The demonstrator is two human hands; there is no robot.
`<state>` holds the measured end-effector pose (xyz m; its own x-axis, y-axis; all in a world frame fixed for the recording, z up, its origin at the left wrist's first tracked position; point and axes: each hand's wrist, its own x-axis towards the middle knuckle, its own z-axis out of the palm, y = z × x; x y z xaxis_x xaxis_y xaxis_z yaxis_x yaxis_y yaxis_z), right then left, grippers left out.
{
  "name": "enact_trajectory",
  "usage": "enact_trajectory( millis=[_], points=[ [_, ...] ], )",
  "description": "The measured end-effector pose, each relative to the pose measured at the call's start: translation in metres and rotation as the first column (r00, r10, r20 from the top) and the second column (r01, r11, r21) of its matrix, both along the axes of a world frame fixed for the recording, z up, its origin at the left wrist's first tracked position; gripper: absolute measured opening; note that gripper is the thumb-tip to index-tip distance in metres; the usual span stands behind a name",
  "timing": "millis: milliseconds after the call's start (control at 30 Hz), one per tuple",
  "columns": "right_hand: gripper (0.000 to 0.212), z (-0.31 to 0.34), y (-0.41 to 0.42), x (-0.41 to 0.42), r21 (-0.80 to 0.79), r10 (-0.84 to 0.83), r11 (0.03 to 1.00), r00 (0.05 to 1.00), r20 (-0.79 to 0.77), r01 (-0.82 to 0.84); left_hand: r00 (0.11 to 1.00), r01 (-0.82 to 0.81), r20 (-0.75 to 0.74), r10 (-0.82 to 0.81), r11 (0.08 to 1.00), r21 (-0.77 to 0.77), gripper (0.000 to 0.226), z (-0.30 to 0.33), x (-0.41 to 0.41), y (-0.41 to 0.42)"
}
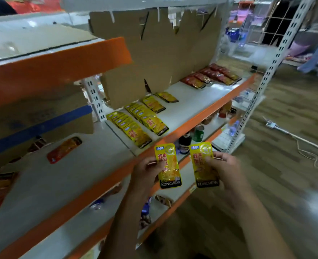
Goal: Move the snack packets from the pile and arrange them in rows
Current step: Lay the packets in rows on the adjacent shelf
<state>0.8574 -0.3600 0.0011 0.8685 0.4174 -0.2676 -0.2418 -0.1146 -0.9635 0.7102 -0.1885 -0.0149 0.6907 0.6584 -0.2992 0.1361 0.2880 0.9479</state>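
Note:
My left hand [147, 171] holds one yellow snack packet [168, 165] upright, and my right hand [224, 169] holds a second yellow packet [203, 163] beside it. Both packets hang in front of the white shelf [188, 107], just below its orange front edge. On that shelf lie overlapping rows of yellow packets [134, 128], with another row [150, 118] behind and two single yellow ones [153, 103] farther back. Rows of red packets [210, 75] lie at the shelf's far right. A loose red packet [64, 149] rests on the shelf section to the left.
Torn cardboard [154, 49] stands along the back of the shelf. A cardboard box with blue tape [36, 124] sits at the left. Bottles and cans [192, 137] stand on the lower shelf. A perforated white upright [257, 86] marks the rack's right end; wooden floor lies beyond.

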Motion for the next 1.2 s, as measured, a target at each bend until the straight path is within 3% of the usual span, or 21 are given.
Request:
enact_trajectory(
  millis=[133, 433, 600, 833, 1200],
  points=[
    [0.011, 0.002, -0.017, 0.035, -0.035, -0.058, 0.998, 0.998, 0.001, 0.058, 0.999, 0.028, -0.035, -0.026, 0.999, 0.036, 0.018, -0.001, 0.037, -0.014],
    [0.009, -0.001, -0.010, 0.108, 0.018, -0.095, 0.995, 0.995, -0.043, 0.096, 0.998, 0.035, -0.049, -0.033, 0.998, 0.055, 0.006, -0.004, 0.120, -0.001],
    [0.010, 0.000, 0.015, 0.158, 0.008, -0.073, 0.997, 0.997, -0.015, 0.073, 0.999, -0.036, -0.034, 0.040, 0.993, 0.112, 0.013, -0.003, 0.173, 0.023],
    [0.020, 0.003, 0.068, 0.231, 0.006, -0.057, 0.998, 0.998, 0.001, 0.057, 0.996, -0.051, -0.064, 0.055, 0.997, 0.063, 0.016, 0.008, 0.233, 0.068],
    [0.007, -0.003, 0.165, 0.300, 0.003, 0.169, 0.986, 0.984, -0.048, -0.169, 0.946, -0.296, -0.104, 0.307, 0.949, 0.111, 0.015, 0.011, 0.267, 0.117]
  ],
)
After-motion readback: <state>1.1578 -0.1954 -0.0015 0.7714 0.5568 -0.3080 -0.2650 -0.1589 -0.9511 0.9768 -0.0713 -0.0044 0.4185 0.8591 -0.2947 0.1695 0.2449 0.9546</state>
